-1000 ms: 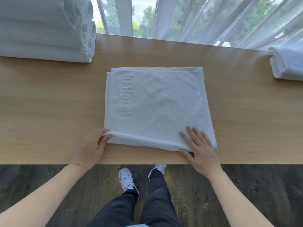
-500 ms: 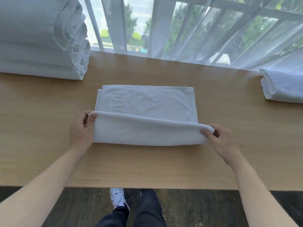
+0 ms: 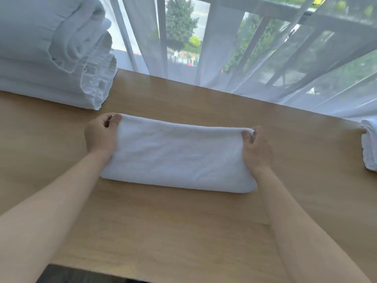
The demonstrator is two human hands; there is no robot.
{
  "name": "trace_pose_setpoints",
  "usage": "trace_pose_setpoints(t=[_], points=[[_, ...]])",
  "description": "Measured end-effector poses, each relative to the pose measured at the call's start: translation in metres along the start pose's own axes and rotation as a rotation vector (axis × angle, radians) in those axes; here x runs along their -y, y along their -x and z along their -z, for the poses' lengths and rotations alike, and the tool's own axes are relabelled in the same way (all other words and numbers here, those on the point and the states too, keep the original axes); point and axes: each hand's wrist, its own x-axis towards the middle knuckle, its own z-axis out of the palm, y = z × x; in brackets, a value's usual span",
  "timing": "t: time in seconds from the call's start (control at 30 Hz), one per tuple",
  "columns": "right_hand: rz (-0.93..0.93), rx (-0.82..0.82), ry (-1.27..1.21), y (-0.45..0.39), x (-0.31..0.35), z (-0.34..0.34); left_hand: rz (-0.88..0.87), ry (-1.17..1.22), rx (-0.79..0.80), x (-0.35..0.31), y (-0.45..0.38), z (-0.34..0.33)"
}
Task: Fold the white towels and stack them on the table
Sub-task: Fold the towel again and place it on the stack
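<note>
A white towel (image 3: 179, 156) lies folded into a long band in the middle of the wooden table (image 3: 163, 231). My left hand (image 3: 101, 134) pinches its far left corner and my right hand (image 3: 257, 149) pinches its far right corner. Both corners sit at the towel's far edge, with the fold line nearest me. A tall stack of folded white towels (image 3: 47, 58) stands at the back left of the table. Another folded white towel (image 3: 370, 146) lies at the right edge of the view, partly cut off.
Sheer white curtains (image 3: 224, 48) hang along the table's far edge in front of a window. Dark floor (image 3: 77, 275) shows below the table's near edge.
Both hands have carried the towel's near edge away from me and laid it over the far edge, halving the towel. The "Hotel" lettering is now covered. The camera has tilted up and closer.
</note>
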Motion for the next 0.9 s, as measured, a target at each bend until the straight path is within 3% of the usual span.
trace_pose_setpoints(t=[0.2,0.3,0.33,0.4,0.47,0.53,0.63,0.77,0.9], points=[[-0.020,-0.046,0.178,-0.006,-0.004,-0.016,-0.062,-0.314,-0.085,-0.004,0.008,-0.014],[0.243,-0.244,0.415,0.018,0.004,-0.031,-0.180,-0.418,-0.152,-0.023,0.033,-0.028],[0.367,-0.244,0.422,0.031,0.011,-0.042,-0.278,-0.413,-0.126,-0.032,0.050,-0.038],[0.541,-0.038,0.343,0.054,0.029,-0.066,-0.517,-0.465,0.080,-0.044,0.088,-0.065],[0.591,0.197,0.360,0.067,0.038,-0.085,-0.600,-0.614,0.342,-0.042,0.113,-0.084],[0.572,0.265,0.468,0.062,0.033,-0.089,-0.573,-0.729,0.416,-0.031,0.106,-0.084],[0.477,0.233,0.564,0.046,0.015,-0.080,-0.464,-0.833,0.358,-0.004,0.064,-0.056],[0.359,0.203,0.606,0.035,-0.003,-0.062,-0.281,-0.798,0.353,0.026,0.030,-0.012],[0.295,0.163,0.617,0.032,-0.014,-0.051,-0.231,-0.768,0.324,0.030,0.031,-0.001]])
